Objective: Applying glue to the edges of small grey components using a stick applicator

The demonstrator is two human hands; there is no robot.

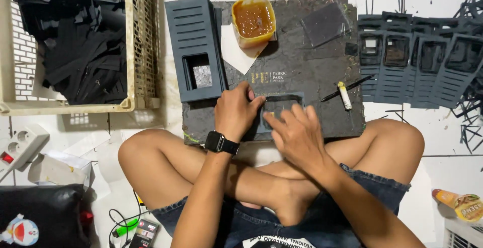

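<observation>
Both hands are flat on the same piece here; the left hand (235, 111), black watch on the wrist, has its fingers curled down over the near left edge of a dark slate-grey frame piece (279, 106), pinning rather than gripping; the right hand (297, 133) lies open with fingers spread, fingertips pressing onto the lower rim. Nothing is lifted; the piece sits flat at the near edge of the black work board (302, 61), right above the crossed legs.

My take on doing this bit well: keep the pressure even along the rim and keep the left hand still so the piece doesn't skate on the board; go easy near the cut-out, looks thin there.

Stuff around: the board is rough and smeared; a soft yellow tub of amber glue (253, 20) sits at the top on white paper; a finished slatted panel with a square window (195, 49) to the left; a row of similar panels (417, 64) to the right; a black pen (347, 88); a cream crate of black offcuts (75, 41).
</observation>
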